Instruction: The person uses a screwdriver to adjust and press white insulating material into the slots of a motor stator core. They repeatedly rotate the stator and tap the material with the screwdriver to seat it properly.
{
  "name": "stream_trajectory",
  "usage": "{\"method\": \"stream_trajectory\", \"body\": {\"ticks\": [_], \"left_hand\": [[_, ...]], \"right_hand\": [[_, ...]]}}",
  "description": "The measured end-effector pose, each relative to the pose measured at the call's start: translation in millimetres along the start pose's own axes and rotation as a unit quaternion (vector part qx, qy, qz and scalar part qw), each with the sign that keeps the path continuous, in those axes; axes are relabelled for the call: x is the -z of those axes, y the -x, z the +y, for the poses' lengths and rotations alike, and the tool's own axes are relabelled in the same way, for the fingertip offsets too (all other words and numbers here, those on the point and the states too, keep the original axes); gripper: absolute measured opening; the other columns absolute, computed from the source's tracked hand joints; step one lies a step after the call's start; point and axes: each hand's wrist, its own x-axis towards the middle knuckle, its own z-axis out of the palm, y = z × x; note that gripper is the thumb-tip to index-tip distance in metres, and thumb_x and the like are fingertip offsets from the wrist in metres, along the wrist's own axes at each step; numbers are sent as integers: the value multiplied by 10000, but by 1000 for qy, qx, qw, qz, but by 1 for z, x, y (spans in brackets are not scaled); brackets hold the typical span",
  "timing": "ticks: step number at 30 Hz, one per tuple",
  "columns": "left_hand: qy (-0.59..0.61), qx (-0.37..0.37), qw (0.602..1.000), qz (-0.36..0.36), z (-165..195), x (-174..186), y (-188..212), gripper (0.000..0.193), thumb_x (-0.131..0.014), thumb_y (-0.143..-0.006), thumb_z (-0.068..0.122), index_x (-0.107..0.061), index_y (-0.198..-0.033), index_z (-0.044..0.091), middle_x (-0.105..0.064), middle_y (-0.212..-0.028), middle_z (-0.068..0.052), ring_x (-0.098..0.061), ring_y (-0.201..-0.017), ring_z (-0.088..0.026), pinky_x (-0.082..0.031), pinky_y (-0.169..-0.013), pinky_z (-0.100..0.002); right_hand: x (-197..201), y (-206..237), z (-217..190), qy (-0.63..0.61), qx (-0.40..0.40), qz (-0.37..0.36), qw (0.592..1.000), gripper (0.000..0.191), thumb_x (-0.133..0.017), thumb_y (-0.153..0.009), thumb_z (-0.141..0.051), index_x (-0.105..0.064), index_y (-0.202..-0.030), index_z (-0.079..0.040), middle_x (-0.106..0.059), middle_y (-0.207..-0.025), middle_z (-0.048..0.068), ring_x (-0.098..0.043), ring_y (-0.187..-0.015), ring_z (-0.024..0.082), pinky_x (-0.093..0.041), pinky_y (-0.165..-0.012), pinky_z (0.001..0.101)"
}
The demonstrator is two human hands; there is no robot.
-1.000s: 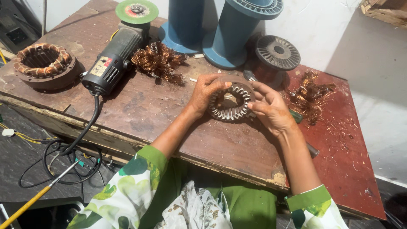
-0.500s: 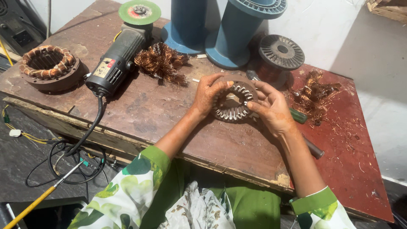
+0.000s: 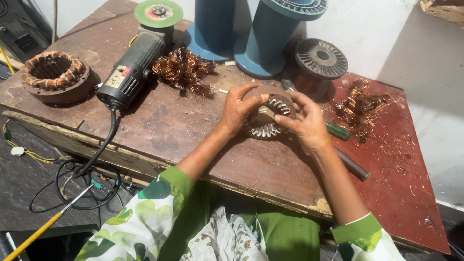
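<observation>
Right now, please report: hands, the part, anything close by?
Both hands, left and right, grip the slotted metal ring above the table. Copper wire pile and green-handled tool close by.

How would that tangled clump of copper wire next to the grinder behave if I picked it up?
The copper wire clump is a loose tangle of thin strands, so it is probably light and springy. It would likely sag, shed bits and snag; similar scraps already litter the table.

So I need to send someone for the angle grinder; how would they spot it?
Start at the worn wooden table. On its left half, between the wound stator and the copper wire tangle, lies the angle grinder. It alone has a green disc and a black cord hanging off the table's edge.
</observation>
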Motion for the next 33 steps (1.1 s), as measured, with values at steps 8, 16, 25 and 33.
{"method": "stream_trajectory", "body": {"ticks": [8, 16, 25, 33], "left_hand": [[25, 51, 998, -3, 8, -2, 0, 548, -744, -867, 345, -686, -1188, -96, -753, -923, -153, -710, -692, -141, -572, -568, -229], [-15, 56, 998, -8, 10, -6, 1, 489, -766, -841, 320, -719, -1150, -57, -759, -891, -140, -674, -642, -129, -544, -551, -233], [-1, 59, 998, -18, 16, -8, 2, 534, -769, -818, 341, -710, -1166, -60, -765, -924, -147, -713, -696, -155, -587, -599, -263], [40, 104, 993, 36, 15, -3, -3, 423, -697, -866, 350, -736, -1034, -37, -723, -793, -94, -605, -520, -126, -439, -391, -224]], "right_hand": [[-7, 2, -3, 9, -10, -3, 1000, 595, -768, -796, 6, -543, -1346, -23, -681, -1189, 81, -691, -1047, 145, -615, -880, 292], [-21, 2, 4, 245, 125, 103, 956, 465, -744, -752, 34, -582, -1181, -35, -704, -1084, 73, -696, -1010, 152, -577, -863, 293], [-20, -1, 6, 236, 74, 114, 962, 420, -773, -757, -26, -648, -1157, -41, -721, -1054, 86, -728, -947, 182, -598, -821, 308], [12, -1, -7, -13, 25, -8, 1000, 630, -775, -859, -254, -563, -1375, 39, -659, -1263, 150, -673, -1091, 172, -578, -946, 283]]}}
